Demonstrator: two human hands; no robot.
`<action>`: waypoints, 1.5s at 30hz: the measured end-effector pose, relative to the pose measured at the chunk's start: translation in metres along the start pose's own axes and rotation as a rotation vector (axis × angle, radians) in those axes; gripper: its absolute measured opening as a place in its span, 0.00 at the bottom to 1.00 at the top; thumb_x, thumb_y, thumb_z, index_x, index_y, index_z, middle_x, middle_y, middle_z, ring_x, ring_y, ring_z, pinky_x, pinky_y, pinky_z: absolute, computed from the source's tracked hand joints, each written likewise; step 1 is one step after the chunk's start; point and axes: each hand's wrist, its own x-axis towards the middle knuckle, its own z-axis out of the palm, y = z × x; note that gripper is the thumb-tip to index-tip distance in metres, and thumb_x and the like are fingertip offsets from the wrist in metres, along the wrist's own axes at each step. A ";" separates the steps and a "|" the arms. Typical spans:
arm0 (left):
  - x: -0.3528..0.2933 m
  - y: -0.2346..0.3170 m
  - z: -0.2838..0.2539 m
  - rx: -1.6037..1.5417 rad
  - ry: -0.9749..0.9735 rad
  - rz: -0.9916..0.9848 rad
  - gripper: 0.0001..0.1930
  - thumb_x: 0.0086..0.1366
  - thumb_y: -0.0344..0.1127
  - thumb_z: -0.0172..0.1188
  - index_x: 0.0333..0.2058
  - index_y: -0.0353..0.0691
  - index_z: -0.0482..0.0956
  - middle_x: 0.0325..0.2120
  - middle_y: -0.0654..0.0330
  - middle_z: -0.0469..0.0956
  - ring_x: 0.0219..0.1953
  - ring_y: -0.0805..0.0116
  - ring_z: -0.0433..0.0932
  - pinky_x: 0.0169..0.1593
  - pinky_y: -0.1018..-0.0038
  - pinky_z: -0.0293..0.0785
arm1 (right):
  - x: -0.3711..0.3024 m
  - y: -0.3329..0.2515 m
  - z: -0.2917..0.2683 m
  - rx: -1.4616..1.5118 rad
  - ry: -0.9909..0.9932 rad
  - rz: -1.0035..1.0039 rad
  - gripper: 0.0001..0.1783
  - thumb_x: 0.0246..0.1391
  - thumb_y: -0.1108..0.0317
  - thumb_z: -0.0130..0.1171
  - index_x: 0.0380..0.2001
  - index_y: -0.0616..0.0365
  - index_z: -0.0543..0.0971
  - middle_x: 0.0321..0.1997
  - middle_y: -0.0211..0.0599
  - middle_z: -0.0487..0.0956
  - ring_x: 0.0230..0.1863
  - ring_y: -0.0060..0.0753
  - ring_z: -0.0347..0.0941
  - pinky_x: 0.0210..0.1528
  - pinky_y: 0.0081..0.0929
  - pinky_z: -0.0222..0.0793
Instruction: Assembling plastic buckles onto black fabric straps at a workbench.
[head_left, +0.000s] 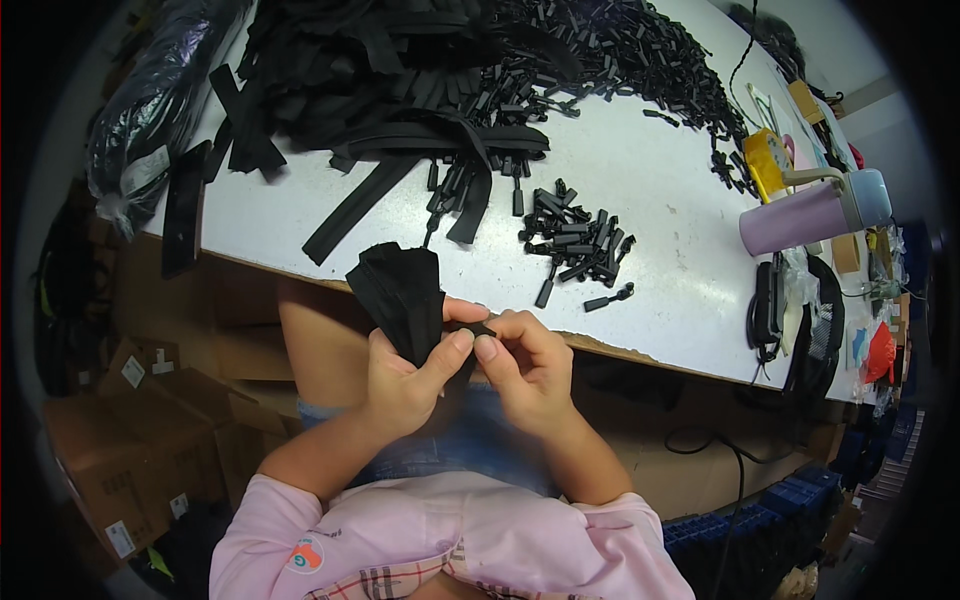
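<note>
I am seeing the left hand (408, 378) grasping black zipper strips (400, 292) and the right hand (530, 368) pinching a small black piece (480, 328); zipper pulls (574, 240) are lying on the bench (685, 225).

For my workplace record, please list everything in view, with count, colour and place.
Table: one, white, centre
Loose strips: many, black, table's upper left
Small pulls: many, black, far heap and nearer pile
Wrapped package: one, dark, far left
Flat bar: one, black, table's left edge
Bottle: one, lilac, table's right
Yellow item: one, yellow, beyond bottle
Cardboard boxes: several, brown, lower left
Blue stacks: several, blue, lower right
Red item: one, red, far right
Other items: uncounted, mixed, right
Strip bundle: one, black, held, centre
Shirt: one, pink, bottom
Left hand: one, bare, around strip bundle
Right hand: one, bare, pinching small black piece
</note>
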 end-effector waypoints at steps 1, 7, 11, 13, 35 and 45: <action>-0.001 0.000 -0.003 0.016 -0.043 -0.001 0.11 0.56 0.31 0.53 0.38 0.32 0.71 0.27 0.61 0.74 0.20 0.85 0.67 0.21 0.88 0.62 | 0.000 -0.002 -0.001 0.149 -0.038 0.112 0.04 0.50 0.73 0.50 0.28 0.63 0.69 0.20 0.25 0.68 0.19 0.11 0.61 0.20 0.08 0.55; -0.001 0.006 -0.008 0.094 -0.140 -0.025 0.09 0.56 0.31 0.53 0.35 0.33 0.70 0.32 0.59 0.68 0.20 0.83 0.66 0.17 0.89 0.59 | 0.000 -0.007 -0.003 0.430 -0.089 0.310 0.05 0.51 0.71 0.49 0.28 0.63 0.70 0.20 0.25 0.68 0.19 0.11 0.60 0.20 0.10 0.55; 0.003 0.009 -0.006 0.138 -0.096 -0.022 0.10 0.57 0.32 0.53 0.35 0.33 0.71 0.17 0.67 0.70 0.16 0.87 0.64 0.15 0.89 0.56 | -0.002 0.008 0.002 0.034 0.017 -0.066 0.04 0.48 0.74 0.52 0.26 0.63 0.70 0.20 0.30 0.69 0.17 0.13 0.60 0.18 0.12 0.55; 0.002 0.006 -0.011 0.018 -0.057 -0.124 0.09 0.57 0.33 0.53 0.34 0.33 0.72 0.16 0.67 0.69 0.14 0.86 0.63 0.16 0.88 0.57 | 0.001 0.003 0.003 -0.062 0.045 -0.149 0.03 0.45 0.76 0.54 0.26 0.64 0.71 0.19 0.31 0.69 0.16 0.15 0.61 0.17 0.12 0.55; -0.005 -0.010 -0.006 0.217 -0.018 0.074 0.05 0.51 0.29 0.58 0.26 0.34 0.73 0.16 0.71 0.68 0.18 0.87 0.62 0.21 0.87 0.59 | 0.005 -0.010 -0.005 -0.381 0.014 -0.296 0.10 0.36 0.79 0.59 0.28 0.65 0.74 0.20 0.37 0.74 0.18 0.22 0.71 0.19 0.13 0.64; -0.007 -0.014 -0.011 0.171 -0.028 -0.107 0.06 0.52 0.29 0.58 0.29 0.34 0.73 0.18 0.71 0.70 0.21 0.87 0.63 0.23 0.88 0.60 | 0.004 -0.004 0.001 -0.565 0.124 -0.512 0.12 0.34 0.81 0.59 0.28 0.64 0.74 0.19 0.38 0.74 0.17 0.27 0.71 0.19 0.17 0.66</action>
